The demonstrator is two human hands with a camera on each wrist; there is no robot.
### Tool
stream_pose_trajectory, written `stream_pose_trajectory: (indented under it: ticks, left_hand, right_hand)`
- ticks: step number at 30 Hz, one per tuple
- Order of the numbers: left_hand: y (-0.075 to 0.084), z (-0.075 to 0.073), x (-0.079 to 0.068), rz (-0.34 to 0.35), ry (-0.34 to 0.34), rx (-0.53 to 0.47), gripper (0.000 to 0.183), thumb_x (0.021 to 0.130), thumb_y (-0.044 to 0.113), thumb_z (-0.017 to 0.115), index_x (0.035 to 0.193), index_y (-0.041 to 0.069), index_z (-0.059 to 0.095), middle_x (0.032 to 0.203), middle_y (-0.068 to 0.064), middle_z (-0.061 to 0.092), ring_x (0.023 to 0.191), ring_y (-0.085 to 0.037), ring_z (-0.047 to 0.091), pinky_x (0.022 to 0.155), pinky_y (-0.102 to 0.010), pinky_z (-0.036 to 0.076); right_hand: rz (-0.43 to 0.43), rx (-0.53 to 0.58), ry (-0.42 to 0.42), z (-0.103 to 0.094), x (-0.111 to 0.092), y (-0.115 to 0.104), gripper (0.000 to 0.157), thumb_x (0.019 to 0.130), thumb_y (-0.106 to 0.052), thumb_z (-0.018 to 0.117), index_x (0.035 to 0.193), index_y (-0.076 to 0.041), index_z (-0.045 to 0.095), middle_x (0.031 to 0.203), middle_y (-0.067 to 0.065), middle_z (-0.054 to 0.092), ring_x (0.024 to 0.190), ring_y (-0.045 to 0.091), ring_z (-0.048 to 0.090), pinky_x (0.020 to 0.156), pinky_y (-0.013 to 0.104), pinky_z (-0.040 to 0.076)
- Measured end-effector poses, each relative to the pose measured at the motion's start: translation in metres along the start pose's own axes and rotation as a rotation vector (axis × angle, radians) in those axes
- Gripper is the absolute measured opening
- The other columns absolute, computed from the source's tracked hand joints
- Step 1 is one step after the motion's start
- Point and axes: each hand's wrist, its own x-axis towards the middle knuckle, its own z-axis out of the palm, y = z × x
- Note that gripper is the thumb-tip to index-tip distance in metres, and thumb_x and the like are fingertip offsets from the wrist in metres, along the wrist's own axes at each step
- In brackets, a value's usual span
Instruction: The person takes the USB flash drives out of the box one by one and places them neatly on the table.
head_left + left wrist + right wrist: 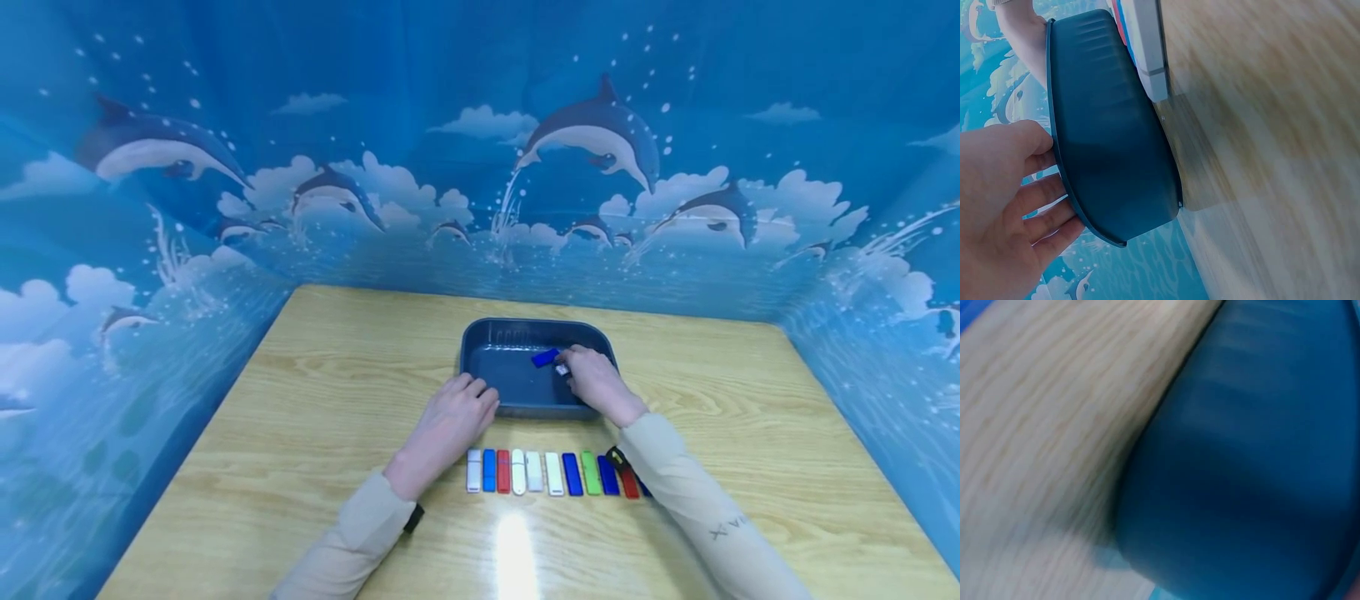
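A dark blue tray stands on the table, and my left hand holds its near left corner. In the left wrist view, the thumb of the left hand lies at the tray's rim and the other fingers pass behind it. My right hand reaches into the tray's right side, its fingertips pinching a small white and dark USB stick, partly hidden by the fingers. Beside it a blue USB stick lies over the tray floor. The right wrist view shows the tray's outer wall, blurred.
In front of the tray, several USB sticks lie in a row, among them a red one, a white one and a green one. The right sleeve covers the row's right end. A dolphin-print curtain surrounds the wooden table.
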Motion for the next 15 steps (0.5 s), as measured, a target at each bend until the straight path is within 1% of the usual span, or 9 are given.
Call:
stream_pose_trajectory:
  ticks: [2, 4, 7, 11, 15]
  left_hand:
    - [0.0003, 0.0001, 0.0003, -0.003, -0.008, 0.003, 0.015, 0.102, 0.024, 0.062, 0.104, 0.015, 0.075, 0.097, 0.001, 0.072, 0.086, -0.015, 0.059, 0.079, -0.026, 0.052]
    - [0.0005, 0.0, 0.0006, -0.005, -0.015, 0.008, 0.016, 0.102, 0.024, 0.062, 0.104, 0.015, 0.075, 0.098, 0.001, 0.073, 0.087, -0.015, 0.059, 0.08, -0.026, 0.053]
    - [0.0009, -0.0003, 0.0006, -0.005, -0.011, 0.006, 0.015, 0.102, 0.023, 0.062, 0.103, 0.015, 0.075, 0.098, 0.0, 0.073, 0.087, -0.015, 0.06, 0.08, -0.026, 0.053]
    - [0.0012, 0.0, 0.0002, -0.002, -0.002, 0.002, 0.014, 0.101, 0.023, 0.064, 0.103, 0.015, 0.075, 0.097, 0.0, 0.073, 0.086, -0.015, 0.06, 0.079, -0.026, 0.053]
    - [0.0011, 0.0005, 0.0001, -0.002, 0.007, -0.002, 0.014, 0.101, 0.023, 0.064, 0.103, 0.015, 0.075, 0.096, 0.0, 0.073, 0.086, -0.015, 0.06, 0.079, -0.026, 0.053]
  right_hand:
    - [-0.029, -0.029, 0.033, 0.0008, 0.0, 0.002, 0.026, 0.082, 0.01, 0.072, 0.107, 0.002, 0.073, 0.102, 0.02, 0.07, 0.094, 0.039, 0.066, 0.082, 0.049, 0.057]
    - [-0.049, -0.056, 0.064, 0.0015, 0.0004, 0.0039, 0.021, 0.08, 0.009, 0.074, 0.099, 0.0, 0.074, 0.094, 0.017, 0.07, 0.088, 0.037, 0.066, 0.079, 0.048, 0.056]
    - [-0.047, -0.077, 0.082, 0.0018, 0.001, 0.006, 0.011, 0.082, 0.001, 0.079, 0.09, -0.002, 0.073, 0.085, 0.013, 0.068, 0.08, 0.031, 0.065, 0.072, 0.044, 0.056]
    - [-0.006, -0.05, 0.031, 0.0014, 0.002, 0.0071, 0.016, 0.084, -0.013, 0.083, 0.086, -0.004, 0.07, 0.08, 0.007, 0.065, 0.072, 0.023, 0.064, 0.064, 0.039, 0.055]
    - [0.009, 0.007, -0.01, 0.0011, 0.0028, 0.0073, 0.02, 0.084, -0.016, 0.084, 0.085, -0.005, 0.067, 0.075, 0.003, 0.063, 0.065, 0.018, 0.059, 0.059, 0.036, 0.052]
